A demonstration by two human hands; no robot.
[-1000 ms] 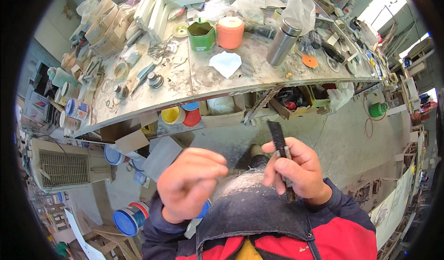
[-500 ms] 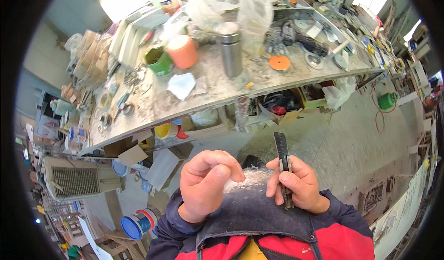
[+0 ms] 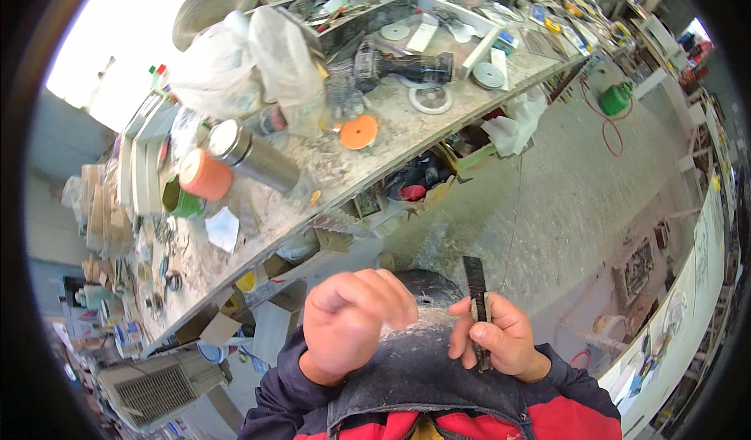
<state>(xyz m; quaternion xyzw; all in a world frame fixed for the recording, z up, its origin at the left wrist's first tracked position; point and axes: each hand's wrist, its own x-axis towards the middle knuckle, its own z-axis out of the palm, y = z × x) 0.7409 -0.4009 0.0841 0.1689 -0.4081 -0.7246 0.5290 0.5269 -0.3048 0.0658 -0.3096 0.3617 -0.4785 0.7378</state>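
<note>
Fingers of the right hand (image 3: 501,338) wrap tight around a flat dark file (image 3: 476,287) above the dusty dark cloth (image 3: 422,362), the left hand (image 3: 352,319) curls loosely on that cloth, and an orange tub (image 3: 205,176) sits on the messy bench (image 3: 407,139).

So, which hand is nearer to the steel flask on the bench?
Left. The left hand is curled below the steel flask, a little to its right; the right hand, gripping a dark flat file, is farther right.

Two hands (image 3: 356,326) — one dark file (image 3: 477,303).
</note>
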